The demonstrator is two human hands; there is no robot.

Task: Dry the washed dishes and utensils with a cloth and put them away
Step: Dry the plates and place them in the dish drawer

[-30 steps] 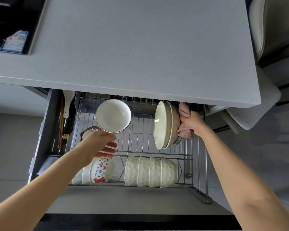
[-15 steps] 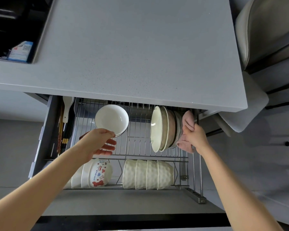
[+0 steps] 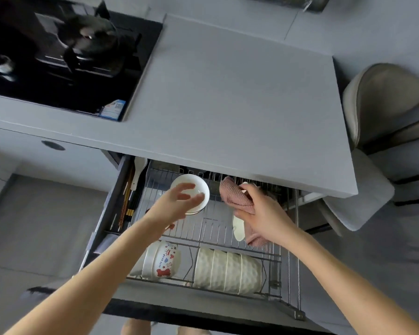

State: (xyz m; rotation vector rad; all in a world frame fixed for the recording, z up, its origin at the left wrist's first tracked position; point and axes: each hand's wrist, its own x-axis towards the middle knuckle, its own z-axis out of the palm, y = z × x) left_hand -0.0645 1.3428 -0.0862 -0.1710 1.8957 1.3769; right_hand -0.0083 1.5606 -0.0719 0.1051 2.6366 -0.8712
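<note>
Head camera: in the pulled-out wire dish rack drawer [image 3: 286, 257], a small round white ceramic bowl [image 3: 198, 189] stands on edge at the far left, its hollow facing the viewer. The left hand [image 3: 177, 205] spreads wide, fingers just in front of its rim, empty. To the right, the right hand [image 3: 264, 213] clutches a pink waffle-weave cloth [image 3: 232, 194] against a cream plate [image 3: 238, 228] standing on edge. The bowl lies nearest the left hand.

Pink waffle cloth [image 3: 235, 197] bunched against upright white plate [image 3: 238, 227] in rack.
</note>
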